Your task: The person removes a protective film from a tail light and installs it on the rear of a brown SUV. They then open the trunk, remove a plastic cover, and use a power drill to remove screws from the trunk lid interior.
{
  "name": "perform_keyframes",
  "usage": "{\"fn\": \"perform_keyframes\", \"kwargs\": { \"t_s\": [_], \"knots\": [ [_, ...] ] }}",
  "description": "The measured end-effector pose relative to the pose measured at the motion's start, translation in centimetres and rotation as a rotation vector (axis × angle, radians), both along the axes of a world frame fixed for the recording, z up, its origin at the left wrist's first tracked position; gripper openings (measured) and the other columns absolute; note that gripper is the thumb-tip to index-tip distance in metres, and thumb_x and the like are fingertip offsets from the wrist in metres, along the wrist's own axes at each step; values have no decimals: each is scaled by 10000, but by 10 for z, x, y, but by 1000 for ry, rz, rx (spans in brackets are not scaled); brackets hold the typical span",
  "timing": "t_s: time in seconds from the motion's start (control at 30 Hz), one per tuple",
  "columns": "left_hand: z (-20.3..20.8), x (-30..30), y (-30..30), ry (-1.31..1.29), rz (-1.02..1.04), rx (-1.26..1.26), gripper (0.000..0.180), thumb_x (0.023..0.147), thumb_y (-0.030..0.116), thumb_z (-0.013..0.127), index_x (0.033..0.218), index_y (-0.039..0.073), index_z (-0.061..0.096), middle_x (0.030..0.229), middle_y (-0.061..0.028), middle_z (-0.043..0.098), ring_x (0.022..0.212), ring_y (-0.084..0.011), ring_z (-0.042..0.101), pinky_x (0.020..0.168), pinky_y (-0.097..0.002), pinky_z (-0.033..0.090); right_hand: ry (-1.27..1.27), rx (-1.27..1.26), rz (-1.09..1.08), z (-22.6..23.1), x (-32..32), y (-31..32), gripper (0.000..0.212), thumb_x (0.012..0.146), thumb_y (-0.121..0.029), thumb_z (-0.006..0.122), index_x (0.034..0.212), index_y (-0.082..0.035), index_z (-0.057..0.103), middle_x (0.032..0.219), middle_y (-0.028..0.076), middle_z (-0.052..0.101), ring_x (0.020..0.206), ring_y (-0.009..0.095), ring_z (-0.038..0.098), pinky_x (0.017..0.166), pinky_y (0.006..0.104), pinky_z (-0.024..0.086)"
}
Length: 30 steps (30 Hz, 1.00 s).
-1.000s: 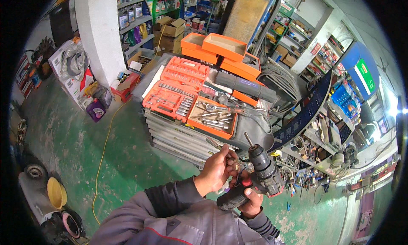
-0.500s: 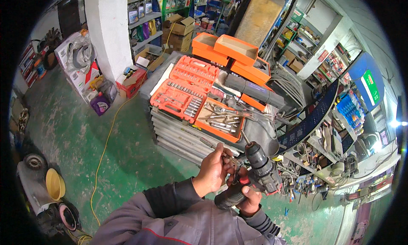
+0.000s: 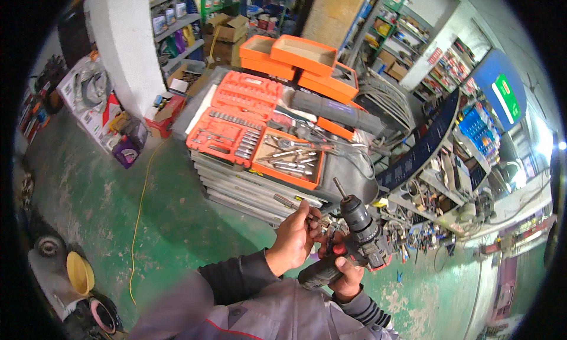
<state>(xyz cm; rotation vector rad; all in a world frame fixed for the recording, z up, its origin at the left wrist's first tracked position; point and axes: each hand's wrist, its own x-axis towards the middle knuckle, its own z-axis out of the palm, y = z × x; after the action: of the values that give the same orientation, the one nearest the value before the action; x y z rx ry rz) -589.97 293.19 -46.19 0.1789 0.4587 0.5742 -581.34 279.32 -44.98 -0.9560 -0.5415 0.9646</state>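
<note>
My right hand (image 3: 348, 276) is wrapped round the grip of a black cordless drill (image 3: 364, 236), which points up and away with a slim metal bit (image 3: 339, 187) in its chuck. Close beside it, my left hand (image 3: 293, 238) pinches a thin metal rod with a thicker end (image 3: 286, 200) that sticks out past the fingertips toward the upper left. Some fingers of both hands overlap near the drill's trigger, so their exact contact is hidden. Beyond the hands, an orange tray (image 3: 289, 179) of loose metal tools lies on a grey tool cabinet (image 3: 233, 186).
A red socket-set case (image 3: 230, 113) lies open beside the tray. Orange boxes (image 3: 304, 52) stack behind it, near a long dark case (image 3: 336, 111). A cluttered bench (image 3: 437, 192) stands at right. A yellow cable (image 3: 140, 213) runs over the green floor (image 3: 177, 216).
The view has turned slightly, so the cabinet and its tools sit further left and higher. Both hands keep their hold on the drill and the rod.
</note>
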Motion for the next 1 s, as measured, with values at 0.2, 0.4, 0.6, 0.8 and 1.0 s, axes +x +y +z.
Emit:
{"fn": "perform_keyframes", "kwargs": {
  "t_s": [0.2, 0.4, 0.6, 0.8, 1.0],
  "knots": [
    [-12, 53, -39, -70, -153, 6, 441, 1082, 507, 514, 977, 82, 571, 773, 5, 445, 702, -154, 454, 678, -359, 445, -29, -4, -168, -10, 31, -53, 616, 838, -179, 751, 1392, 16, 565, 1199, 148, 647, 1044, 267, 634, 926, 428, 530],
    [0, 126, -113, -34, -364, 8, 439, 1036, 513, 607, 977, 78, 601, 760, 8, 464, 702, -147, 476, 681, -337, 443, 54, -8, -418, -18, 68, -132, 666, 786, -270, 800, 1347, 10, 575, 1268, 223, 638, 996, 273, 640, 889, 408, 538],
    [-12, 225, -239, -10, -647, 115, 453, 1050, 529, 571, 997, 82, 618, 760, 15, 479, 695, -143, 498, 655, -328, 447, 55, 143, -557, -44, 133, -267, 622, 846, -145, 729, 1416, 26, 546, 1299, 158, 600, 1105, 276, 601, 963, 433, 499],
    [-41, 334, -415, 91, -842, 191, 485, 1080, 521, 512, 1015, 53, 620, 737, -6, 492, 690, -157, 491, 641, -335, 438, 95, 192, -755, -80, 204, -434, 647, 847, -208, 692, 1430, 22, 532, 1296, 178, 629, 1062, 241, 579, 943, 388, 477],
    [-48, 417, -583, 90, -1092, 232, 478, 1105, 489, 470, 1012, 45, 620, 744, -12, 473, 687, -158, 462, 642, -337, 424, 85, 257, -1020, -87, 253, -585, 628, 850, -235, 699, 1411, 7, 553, 1262, 190, 651, 1073, 238, 597, 939, 374, 488]
  ]
}}
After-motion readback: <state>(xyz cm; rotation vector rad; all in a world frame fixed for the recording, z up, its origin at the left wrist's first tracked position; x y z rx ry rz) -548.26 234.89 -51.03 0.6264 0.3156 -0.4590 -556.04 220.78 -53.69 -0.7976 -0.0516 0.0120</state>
